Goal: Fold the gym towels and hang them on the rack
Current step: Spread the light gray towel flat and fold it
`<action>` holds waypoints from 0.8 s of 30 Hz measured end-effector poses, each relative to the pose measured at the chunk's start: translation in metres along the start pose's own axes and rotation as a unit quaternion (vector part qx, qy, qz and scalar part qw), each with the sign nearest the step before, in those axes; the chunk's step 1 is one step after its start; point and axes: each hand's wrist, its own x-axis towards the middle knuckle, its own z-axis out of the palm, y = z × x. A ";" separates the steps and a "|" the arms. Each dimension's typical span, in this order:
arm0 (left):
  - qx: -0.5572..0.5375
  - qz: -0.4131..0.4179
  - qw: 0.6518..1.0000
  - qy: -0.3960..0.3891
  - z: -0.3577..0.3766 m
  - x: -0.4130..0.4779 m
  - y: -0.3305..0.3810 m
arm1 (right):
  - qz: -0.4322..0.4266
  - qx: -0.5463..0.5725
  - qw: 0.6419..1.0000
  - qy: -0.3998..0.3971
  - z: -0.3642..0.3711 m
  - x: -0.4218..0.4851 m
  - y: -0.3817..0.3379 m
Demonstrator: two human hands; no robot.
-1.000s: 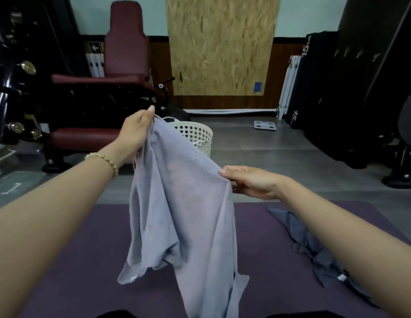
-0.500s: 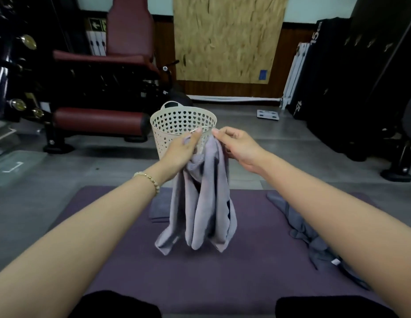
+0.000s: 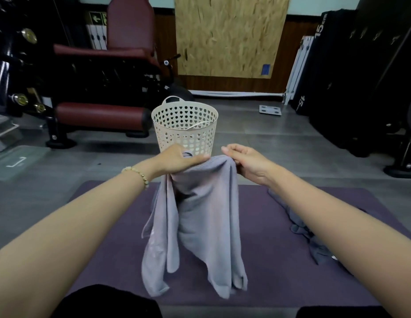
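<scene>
The left hand (image 3: 177, 160) and right hand (image 3: 247, 162) both pinch the soft, ribbed lilac-grey terry towel (image 3: 199, 226) (its hanging folds hide the back edges).

Grey board floor (image 3: 264, 143). Flat on it, a purple mat (image 3: 117, 226), stretching left to right. Crumpled on the mat's right side, a dark towel (image 3: 299, 227), only partly in view. Just past the mat's far edge, upright on bare floor, a cream basket (image 3: 185, 131) pierced with hearts. Farther back and right of the basket, a flat grey scale (image 3: 270, 110). At left, planted on black feet, a red-padded bench (image 3: 98, 114). At far right, another black foot (image 3: 400, 172).
</scene>
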 end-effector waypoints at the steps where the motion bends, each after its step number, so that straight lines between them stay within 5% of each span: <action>1: -0.045 0.009 0.999 0.005 -0.001 -0.004 0.002 | 0.007 -0.013 1.000 -0.004 -0.002 -0.002 0.001; 6: -0.014 0.036 0.999 0.025 -0.019 0.003 -0.001 | 0.050 -0.145 0.985 -0.082 -0.003 -0.003 0.017; 12: 0.182 -0.019 0.938 0.294 -0.075 0.017 -0.042 | 0.157 -0.391 0.896 -0.142 -0.048 -0.018 0.033; 15: 0.158 -0.070 0.930 0.325 -0.087 0.006 -0.080 | 0.134 -0.317 0.934 -0.101 -0.067 -0.023 0.040; 19: 0.064 -0.090 0.955 0.276 -0.055 0.012 -0.091 | 0.030 -0.194 0.980 -0.027 -0.044 -0.010 0.038; 24: -0.032 -0.035 0.999 -0.003 0.018 0.015 -0.038 | -0.004 -0.156 0.988 -0.008 -0.010 0.019 0.030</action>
